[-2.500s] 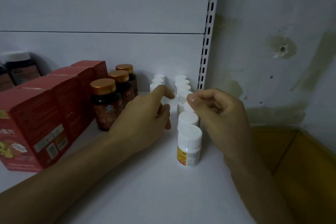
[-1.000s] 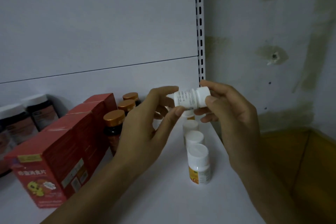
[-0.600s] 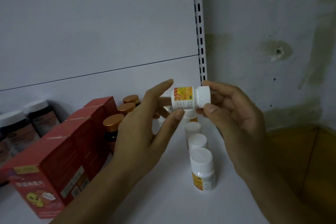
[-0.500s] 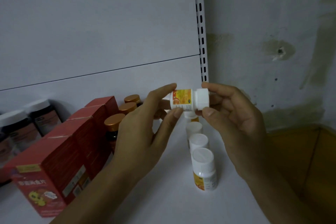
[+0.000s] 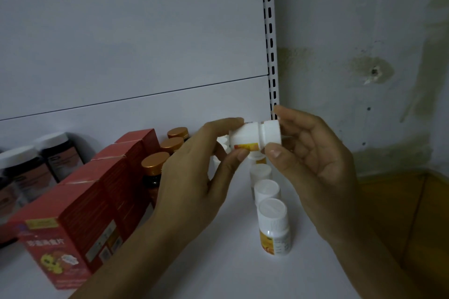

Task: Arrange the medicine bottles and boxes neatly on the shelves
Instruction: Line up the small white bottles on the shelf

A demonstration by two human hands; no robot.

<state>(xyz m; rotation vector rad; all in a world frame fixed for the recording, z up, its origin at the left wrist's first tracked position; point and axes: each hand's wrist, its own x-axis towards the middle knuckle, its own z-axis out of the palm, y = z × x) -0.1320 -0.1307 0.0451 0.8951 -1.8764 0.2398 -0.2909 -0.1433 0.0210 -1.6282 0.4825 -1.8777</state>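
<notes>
One white bottle (image 5: pixel 245 135) sideways, fingers (image 5: pixel 226 125) pinching both ends

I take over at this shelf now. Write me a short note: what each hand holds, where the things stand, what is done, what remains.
Left hand pinches the body of a small white bottle, held sideways above the shelf; right hand pinches its cap.
Done: white bottles stand in a row below it; brown bottles and red boxes stand in rows to the left.
Left: set this bottle upright in a row, probably label to the front.
</notes>
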